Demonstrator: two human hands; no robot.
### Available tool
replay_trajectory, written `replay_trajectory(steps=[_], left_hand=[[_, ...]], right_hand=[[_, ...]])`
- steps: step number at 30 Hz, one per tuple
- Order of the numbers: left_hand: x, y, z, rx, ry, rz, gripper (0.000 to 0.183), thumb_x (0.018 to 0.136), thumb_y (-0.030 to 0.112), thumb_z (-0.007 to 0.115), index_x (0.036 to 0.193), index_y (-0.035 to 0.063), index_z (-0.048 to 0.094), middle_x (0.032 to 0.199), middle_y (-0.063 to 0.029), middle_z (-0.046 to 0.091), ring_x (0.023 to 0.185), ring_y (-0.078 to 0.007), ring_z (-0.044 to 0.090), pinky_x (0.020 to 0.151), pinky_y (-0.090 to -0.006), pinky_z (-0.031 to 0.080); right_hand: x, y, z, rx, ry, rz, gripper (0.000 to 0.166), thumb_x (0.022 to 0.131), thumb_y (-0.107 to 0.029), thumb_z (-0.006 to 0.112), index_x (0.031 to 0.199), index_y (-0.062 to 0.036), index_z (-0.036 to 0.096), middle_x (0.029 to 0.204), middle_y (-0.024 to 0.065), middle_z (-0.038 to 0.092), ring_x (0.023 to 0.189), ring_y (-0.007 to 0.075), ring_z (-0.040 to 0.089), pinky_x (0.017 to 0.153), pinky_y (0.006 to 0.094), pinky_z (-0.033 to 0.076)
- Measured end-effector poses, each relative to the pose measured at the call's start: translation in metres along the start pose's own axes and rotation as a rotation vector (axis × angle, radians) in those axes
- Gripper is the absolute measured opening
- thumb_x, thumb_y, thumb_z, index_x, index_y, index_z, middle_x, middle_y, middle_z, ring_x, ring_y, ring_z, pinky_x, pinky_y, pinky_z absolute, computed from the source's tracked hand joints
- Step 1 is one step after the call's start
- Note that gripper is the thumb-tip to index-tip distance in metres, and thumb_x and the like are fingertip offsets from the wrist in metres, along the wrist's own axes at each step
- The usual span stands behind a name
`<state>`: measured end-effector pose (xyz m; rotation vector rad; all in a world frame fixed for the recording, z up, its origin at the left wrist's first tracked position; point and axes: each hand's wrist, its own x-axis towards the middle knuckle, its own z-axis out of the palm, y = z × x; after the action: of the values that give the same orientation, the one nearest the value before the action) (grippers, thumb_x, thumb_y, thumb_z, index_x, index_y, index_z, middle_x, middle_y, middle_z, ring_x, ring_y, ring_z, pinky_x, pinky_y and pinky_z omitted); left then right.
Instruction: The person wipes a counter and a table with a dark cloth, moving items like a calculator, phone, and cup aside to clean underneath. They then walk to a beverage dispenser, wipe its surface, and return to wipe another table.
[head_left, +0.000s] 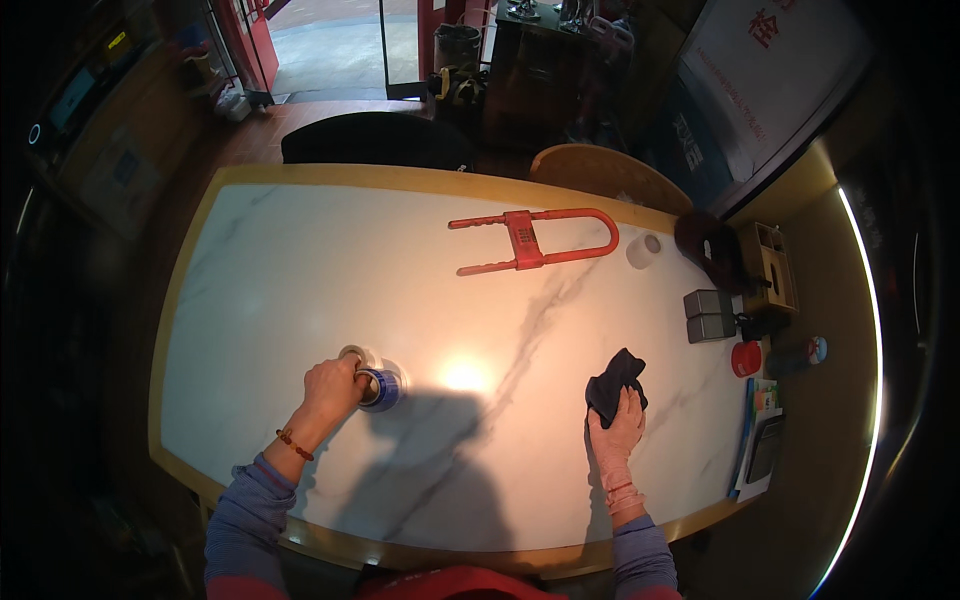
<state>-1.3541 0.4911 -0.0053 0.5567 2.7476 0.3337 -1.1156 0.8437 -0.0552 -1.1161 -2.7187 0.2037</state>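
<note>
My left hand (328, 391), bare with a beaded bracelet at the wrist, grips a blue roll of tape (387, 391), its fingers reaching into the core. A second, pale tape roll (351, 351) sits against the same fingers; whether it is also gripped is unclear. Over on the right, my right hand (619, 435) wears a thin pinkish glove. Its fingers press on a crumpled dark cloth (616, 379) lying on the white marble-patterned tabletop (300, 262). Farther back lies a red U-shaped combination lock (527, 240), and a whitish roll (641, 253) rests to its right.
Along the right edge are a dark cap (709, 247), a wooden organizer box (772, 270), two grey boxes (709, 315), a red lid-like object (745, 359), a bottle (795, 356) and papers (757, 442). A black chair (375, 139) and a wooden chair (611, 172) stand beyond the table.
</note>
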Motion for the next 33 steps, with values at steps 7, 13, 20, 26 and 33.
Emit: replay_trajectory(steps=[7,13,20,26,33], left_hand=[[0.000,0.001,-0.008,0.019,-0.042,0.036,0.014,0.077,0.018,0.061,0.082,0.0057,0.063,0.070,-0.0163,0.063,0.067,-0.0337,0.062,0.061,-0.0430,0.050],[-0.024,-0.056,-0.045,-0.416,0.156,-0.252,0.018,0.081,0.007,0.050,0.084,-0.0063,0.063,0.060,-0.0121,0.059,0.054,-0.0190,0.057,0.053,-0.0326,0.046],[-0.043,-0.124,-0.082,-0.479,0.185,-0.314,0.024,0.087,0.006,0.043,0.074,-0.0070,0.058,0.056,-0.0061,0.054,0.050,-0.0097,0.047,0.048,-0.0287,0.039],[-0.099,-0.153,-0.081,-0.575,0.246,-0.528,0.026,0.088,0.007,0.043,0.074,-0.0053,0.061,0.059,-0.0045,0.056,0.052,-0.0082,0.048,0.048,-0.0283,0.039],[-0.163,-0.219,-0.068,-0.595,0.383,-0.661,0.022,0.084,0.009,0.048,0.077,-0.0038,0.063,0.056,-0.0038,0.056,0.048,-0.0067,0.046,0.043,-0.0262,0.036]], right_hand=[[0.102,-0.081,0.025,0.011,0.008,-0.023,0.063,0.073,-0.033,0.062,0.129,-0.0104,0.044,0.133,0.0095,0.043,0.128,0.0244,0.034,0.105,0.0483,0.022],[0.025,-0.187,0.034,0.153,-0.168,-0.466,0.065,0.072,-0.033,0.063,0.129,-0.0109,0.043,0.133,0.0089,0.043,0.128,0.0233,0.034,0.105,0.0504,0.021],[-0.171,-0.122,-0.019,0.221,-0.567,-1.006,0.080,0.062,-0.032,0.071,0.134,-0.0177,0.039,0.135,0.0081,0.040,0.128,0.0224,0.035,0.105,0.0517,0.020],[-0.056,0.036,-0.040,0.164,-0.162,-0.078,0.070,0.070,-0.017,0.068,0.133,-0.0049,0.040,0.134,0.0236,0.037,0.126,0.0381,0.033,0.107,0.0475,0.021],[0.007,-0.145,0.034,0.045,0.020,-0.261,0.060,0.074,-0.029,0.064,0.127,-0.0058,0.047,0.132,0.0126,0.045,0.126,0.0266,0.037,0.105,0.0462,0.024]])
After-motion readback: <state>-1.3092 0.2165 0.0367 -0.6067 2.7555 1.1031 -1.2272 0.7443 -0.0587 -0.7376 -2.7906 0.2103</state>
